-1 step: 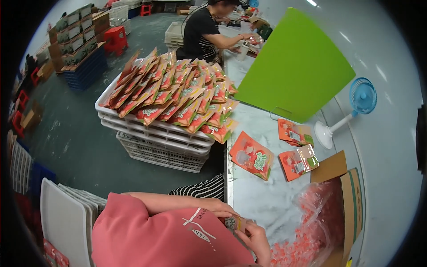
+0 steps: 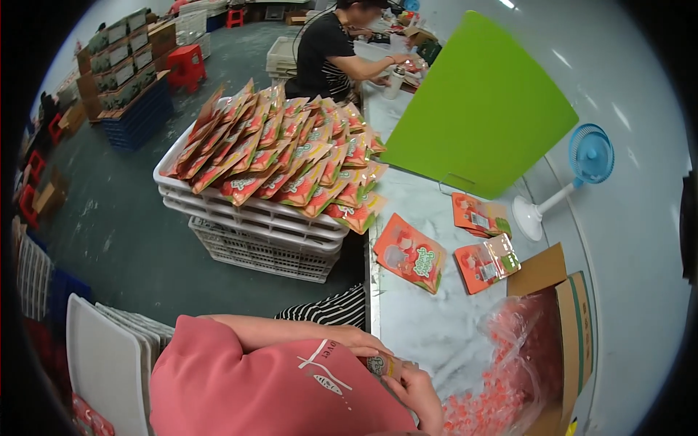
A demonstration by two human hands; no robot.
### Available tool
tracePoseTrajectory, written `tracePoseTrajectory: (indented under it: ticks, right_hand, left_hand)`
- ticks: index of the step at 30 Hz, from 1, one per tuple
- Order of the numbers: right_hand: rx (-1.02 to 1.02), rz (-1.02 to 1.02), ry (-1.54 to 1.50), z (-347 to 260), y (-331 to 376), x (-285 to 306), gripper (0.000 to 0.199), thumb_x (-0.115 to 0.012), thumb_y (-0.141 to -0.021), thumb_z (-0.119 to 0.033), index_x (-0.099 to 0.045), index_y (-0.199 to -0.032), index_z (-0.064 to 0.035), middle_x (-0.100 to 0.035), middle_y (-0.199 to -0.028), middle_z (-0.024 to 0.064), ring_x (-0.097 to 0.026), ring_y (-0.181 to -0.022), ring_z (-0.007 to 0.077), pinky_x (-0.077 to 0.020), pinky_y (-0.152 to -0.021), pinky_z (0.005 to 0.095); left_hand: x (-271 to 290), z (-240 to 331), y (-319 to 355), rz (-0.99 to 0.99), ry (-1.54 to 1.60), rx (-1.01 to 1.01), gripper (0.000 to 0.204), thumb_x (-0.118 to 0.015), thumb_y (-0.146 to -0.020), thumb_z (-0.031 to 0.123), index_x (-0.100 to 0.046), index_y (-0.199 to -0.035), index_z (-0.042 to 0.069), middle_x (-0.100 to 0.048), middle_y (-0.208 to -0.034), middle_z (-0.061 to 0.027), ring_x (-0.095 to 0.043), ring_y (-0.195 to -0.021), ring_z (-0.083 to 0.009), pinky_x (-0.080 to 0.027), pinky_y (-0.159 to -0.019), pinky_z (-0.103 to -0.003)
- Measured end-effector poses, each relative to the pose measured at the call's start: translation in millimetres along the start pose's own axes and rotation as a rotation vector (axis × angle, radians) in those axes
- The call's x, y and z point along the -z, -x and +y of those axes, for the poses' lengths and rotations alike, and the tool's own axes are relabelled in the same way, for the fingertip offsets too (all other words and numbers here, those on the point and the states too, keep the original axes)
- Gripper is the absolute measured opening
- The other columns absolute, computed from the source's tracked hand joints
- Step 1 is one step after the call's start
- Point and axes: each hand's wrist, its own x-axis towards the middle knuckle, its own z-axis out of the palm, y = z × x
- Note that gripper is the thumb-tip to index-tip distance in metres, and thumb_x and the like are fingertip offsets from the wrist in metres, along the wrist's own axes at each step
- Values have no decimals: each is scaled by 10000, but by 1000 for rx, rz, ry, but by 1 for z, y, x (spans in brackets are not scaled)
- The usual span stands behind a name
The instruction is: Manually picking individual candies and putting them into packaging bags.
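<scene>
Close against my body, at the table's near edge, a small printed pouch (image 2: pixel 379 362) is held between my two hands. My left hand (image 2: pixel 359 340) lies along its far side with the fingers closed on it. From the right, my right hand (image 2: pixel 419 390) grips the other end, thumb on the pouch. Most of the pouch is hidden by the hands and the pink shirt. Loose pink wrapped pieces (image 2: pixel 476 407) spill from a clear bag (image 2: pixel 512 320) in an open cardboard box (image 2: pixel 576 341), right of my right hand. Further along the table lies a flat orange pouch (image 2: pixel 411 253).
Left of the table, stacked white crates (image 2: pixel 251 221) carry rows of filled pouches (image 2: pixel 283 145). More pouches (image 2: pixel 487 263) lie near a blue-and-white fan (image 2: pixel 592 154). A green board (image 2: pixel 480 109) stands across the table; beyond it works another person (image 2: pixel 327 54). White trays (image 2: pixel 105 356) lean at lower left.
The view has shifted very slightly. Both hands keep the same hold on the pouch, and nothing else has visibly moved.
</scene>
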Motion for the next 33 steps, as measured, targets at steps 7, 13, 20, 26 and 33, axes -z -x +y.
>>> tracePoseTrajectory:
  ticks: [7,13,20,26,33]
  right_hand:
    - [68,-66,-80,1,1,-2,179,-664,-909,-173,-636,-939,1,-638,-803,189,-606,-692,398,-496,-680,435]
    - [117,-53,-21,18,11,-22,204,-673,-911,-174,-650,-1044,-21,-662,-847,190,-636,-758,366,-501,-685,419]
    - [191,364,-112,4,15,-4,361,-749,-835,-94,-649,-1175,-22,-666,-1141,152,-658,-988,291,-538,-843,364]
    - [166,605,328,-12,9,11,413,-858,-676,-98,-674,-1043,-61,-582,-1226,168,-564,-1151,362,-504,-914,427]
    - [76,575,-32,10,13,-10,262,-752,-815,-97,-664,-1061,-85,-663,-952,78,-681,-800,226,-523,-634,311]
  left_hand:
    - [5,2,-6,-44,-23,-15,422,-394,-1077,278,-489,-1448,101,-591,-1369,-145,-598,-1224,-312,-490,-1016,-392]
    - [-5,19,-8,-173,-34,132,374,-435,-1065,199,-537,-1412,104,-587,-1382,-111,-578,-1254,-291,-480,-1038,-369]
    - [19,14,0,72,-45,225,368,-472,-1045,225,-574,-1348,43,-634,-1293,-161,-643,-1132,-285,-511,-963,-373]
    - [37,25,-14,49,222,213,380,-456,-1064,231,-555,-1346,-3,-650,-1159,-116,-631,-1004,-165,-543,-824,-299]
    - [29,40,-32,238,196,97,281,-684,-941,100,-663,-1202,-1,-700,-1026,-48,-626,-896,-81,-513,-736,-247]
